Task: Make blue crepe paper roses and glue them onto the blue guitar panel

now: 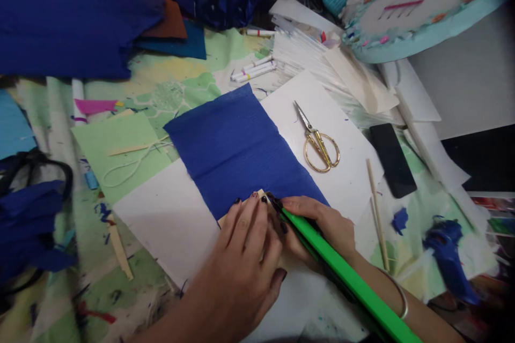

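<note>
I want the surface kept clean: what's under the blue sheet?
White paper shows past its left and right edges. Whatever lies directly beneath is hidden by the blue sheet.

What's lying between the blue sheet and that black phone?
In the head view, gold-handled scissors lie on white paper between the blue sheet and the black phone; nearer the phone is a wooden stick's upper end.

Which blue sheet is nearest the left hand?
The blue sheet on the white paper, beside the gold-handled scissors: the left hand is at its near edge; the other blue sheet lies farther off, upper left.
</note>
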Tool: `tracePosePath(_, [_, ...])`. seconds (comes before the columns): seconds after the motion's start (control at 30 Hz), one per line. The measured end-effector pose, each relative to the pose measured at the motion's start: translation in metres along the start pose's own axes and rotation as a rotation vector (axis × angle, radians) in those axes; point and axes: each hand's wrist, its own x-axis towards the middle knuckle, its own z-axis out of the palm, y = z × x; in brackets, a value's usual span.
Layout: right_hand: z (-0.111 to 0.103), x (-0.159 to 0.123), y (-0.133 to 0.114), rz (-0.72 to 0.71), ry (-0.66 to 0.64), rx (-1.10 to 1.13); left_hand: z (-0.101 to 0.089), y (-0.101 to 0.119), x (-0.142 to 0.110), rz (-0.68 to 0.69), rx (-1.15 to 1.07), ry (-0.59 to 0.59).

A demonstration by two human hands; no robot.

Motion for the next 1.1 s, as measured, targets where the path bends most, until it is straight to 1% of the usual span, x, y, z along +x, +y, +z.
tracePosePath(0.17, [0.000,-0.004,0.004,-0.043,-0.014,0.016,0.000,0.000,0.000,0.006,0.005,0.002])
tracePosePath(0.53, [-0.001,-0.004,0.002,-0.034,0.009,0.007,0.000,0.000,0.001,0.007,0.001,0.006])
tracePosePath(0.67, [0.000,-0.012,0.007,-0.009,-0.056,-0.031,-0.001,0.000,0.001,0.006,0.002,-0.001])
tracePosePath(0.73, [0.001,-0.013,0.008,-0.006,-0.066,-0.043,-0.002,0.000,0.001,0.008,0.003,-0.003])
tracePosePath(0.97, [-0.002,-0.004,0.000,-0.006,-0.005,-0.013,-0.001,0.000,0.001,0.003,0.001,0.005])
tracePosePath(1.1, [-0.001,-0.007,0.002,-0.023,-0.006,-0.021,-0.001,0.000,0.001,0.005,0.012,0.002])
